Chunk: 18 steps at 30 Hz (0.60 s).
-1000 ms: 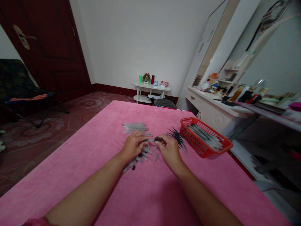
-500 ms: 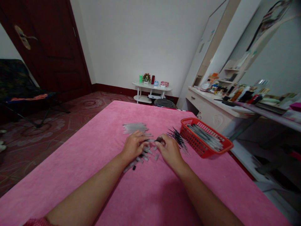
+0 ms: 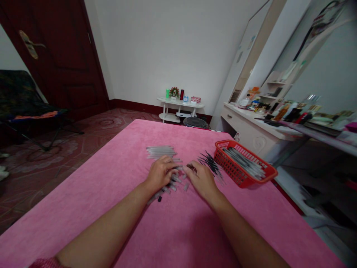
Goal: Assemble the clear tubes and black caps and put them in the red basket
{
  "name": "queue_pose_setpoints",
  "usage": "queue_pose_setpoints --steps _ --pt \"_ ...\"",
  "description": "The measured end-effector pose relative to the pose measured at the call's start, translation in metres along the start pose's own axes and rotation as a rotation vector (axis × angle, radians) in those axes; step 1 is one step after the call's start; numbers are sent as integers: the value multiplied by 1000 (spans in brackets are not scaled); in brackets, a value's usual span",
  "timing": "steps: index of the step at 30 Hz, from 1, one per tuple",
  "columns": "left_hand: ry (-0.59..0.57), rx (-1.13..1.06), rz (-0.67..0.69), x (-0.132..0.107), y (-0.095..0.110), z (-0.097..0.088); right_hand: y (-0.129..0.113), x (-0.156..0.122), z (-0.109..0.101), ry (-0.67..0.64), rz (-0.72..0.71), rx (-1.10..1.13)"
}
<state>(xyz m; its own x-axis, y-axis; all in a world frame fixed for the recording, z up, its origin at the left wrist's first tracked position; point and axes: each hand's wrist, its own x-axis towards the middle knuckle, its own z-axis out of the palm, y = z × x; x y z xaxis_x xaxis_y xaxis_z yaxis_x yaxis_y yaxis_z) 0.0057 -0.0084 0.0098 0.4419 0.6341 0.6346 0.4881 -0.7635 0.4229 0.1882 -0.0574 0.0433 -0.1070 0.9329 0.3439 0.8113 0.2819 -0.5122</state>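
Note:
My left hand (image 3: 160, 173) and my right hand (image 3: 201, 179) meet over a small heap of clear pen caps and barrels (image 3: 170, 184) on the pink table cover (image 3: 111, 175). Both pinch one thin pen part (image 3: 186, 167) between their fingertips; its exact shape is too blurred to tell. A row of clear pen barrels (image 3: 160, 151) lies just beyond my left hand. A loose pile of black refills (image 3: 209, 162) lies beside my right hand.
A red plastic basket (image 3: 252, 181) with several finished pens stands at the right, near the table edge. A dressing table (image 3: 251, 126) crowded with bottles is further right. A small white side table (image 3: 180, 108), a dark red door (image 3: 55, 56) and a folding chair (image 3: 25, 108) stand behind.
My hands have drawn closer together, the fingertips now nearly touching over the heap. The view has shifted slightly. Nothing else on the table has moved.

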Motion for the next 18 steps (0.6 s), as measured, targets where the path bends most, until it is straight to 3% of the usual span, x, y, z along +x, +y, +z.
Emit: queue_pose_setpoints --steps 18 --pt "10 -18 15 0 -3 1 -2 -1 -3 -5 -15 17"
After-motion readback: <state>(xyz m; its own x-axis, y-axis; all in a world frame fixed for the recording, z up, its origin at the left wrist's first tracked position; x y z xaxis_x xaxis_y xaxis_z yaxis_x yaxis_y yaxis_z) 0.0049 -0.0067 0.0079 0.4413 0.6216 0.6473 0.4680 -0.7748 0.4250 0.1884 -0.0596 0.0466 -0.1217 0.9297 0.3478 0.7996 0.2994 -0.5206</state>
